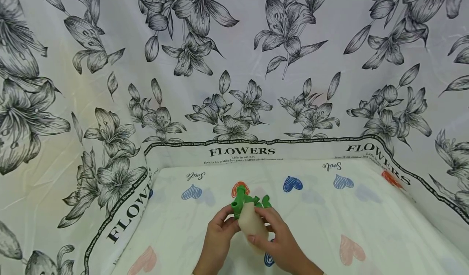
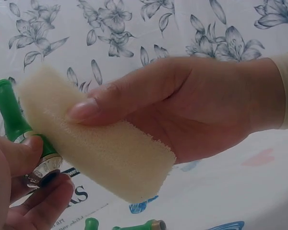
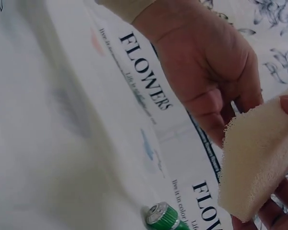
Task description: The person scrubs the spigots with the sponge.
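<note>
My left hand (image 1: 218,234) pinches a green tube-shaped piece with a silver metal collar and a dark opening at one end (image 2: 13,112) between thumb and fingers. My right hand (image 1: 282,238) grips a cream block of sponge (image 1: 252,225), its thumb lying across the broad face. In the left wrist view the sponge's end is right beside the green piece; whether they touch I cannot tell. In the right wrist view the sponge (image 3: 257,158) hides the green piece and part of the left hand's fingers (image 3: 216,110).
Beyond the hands, more green pieces (image 1: 266,201) lie on the white cloth (image 1: 307,226) printed with hearts; one with a silver end (image 3: 163,216) shows in the right wrist view. A flower-printed sheet (image 1: 234,34) rises behind the surface and along its sides.
</note>
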Available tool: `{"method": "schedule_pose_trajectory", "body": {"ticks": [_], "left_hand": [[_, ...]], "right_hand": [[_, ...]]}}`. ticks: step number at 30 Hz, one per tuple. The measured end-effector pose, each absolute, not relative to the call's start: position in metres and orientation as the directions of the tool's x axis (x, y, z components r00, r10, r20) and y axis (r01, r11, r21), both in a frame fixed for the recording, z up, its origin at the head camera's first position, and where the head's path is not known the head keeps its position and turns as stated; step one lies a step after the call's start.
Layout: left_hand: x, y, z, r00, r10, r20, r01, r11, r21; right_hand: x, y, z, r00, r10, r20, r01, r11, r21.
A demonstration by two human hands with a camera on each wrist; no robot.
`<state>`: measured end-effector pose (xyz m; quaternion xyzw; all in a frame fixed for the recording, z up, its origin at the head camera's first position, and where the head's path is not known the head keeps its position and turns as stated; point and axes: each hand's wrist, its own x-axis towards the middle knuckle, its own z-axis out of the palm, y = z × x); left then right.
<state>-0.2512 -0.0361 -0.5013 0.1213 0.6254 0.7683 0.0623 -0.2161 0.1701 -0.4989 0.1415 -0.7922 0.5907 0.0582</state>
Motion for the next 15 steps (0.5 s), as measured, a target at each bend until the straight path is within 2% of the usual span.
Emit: {"method": "schedule_pose_trajectory", "body": {"ticks": [5, 15], "left_hand": [[-0.2525, -0.0358, -0.5029, -0.97, 0.219, 0.105, 0.057, -0.212, 0.975], [-0.2507, -0.0358, -0.5, -0.975, 0.207, 0.077, 0.028, -0.23, 0.973]], "right_hand": [[-0.2145, 0.171, -0.4947, -0.931, -0.199, 0.305, -0.35, 0.257, -0.901], [-0.2153, 0.169, -0.4964, -0.925, -0.202, 0.321, -0.367, 0.258, -0.894]]}}
